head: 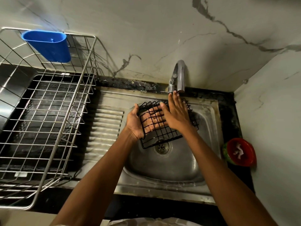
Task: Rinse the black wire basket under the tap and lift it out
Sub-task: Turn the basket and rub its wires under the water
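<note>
Black wire basket (164,123) above the steel sink (164,167), left hand (138,123) gripping its left edge, right hand (175,115) flat with straight fingers on top, fingertips near the tap (178,77)

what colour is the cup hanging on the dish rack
Blue; the cup shows in the head view.

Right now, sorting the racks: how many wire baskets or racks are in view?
2: the black wire basket held over the sink, and the steel dish rack on the counter at left.
</note>
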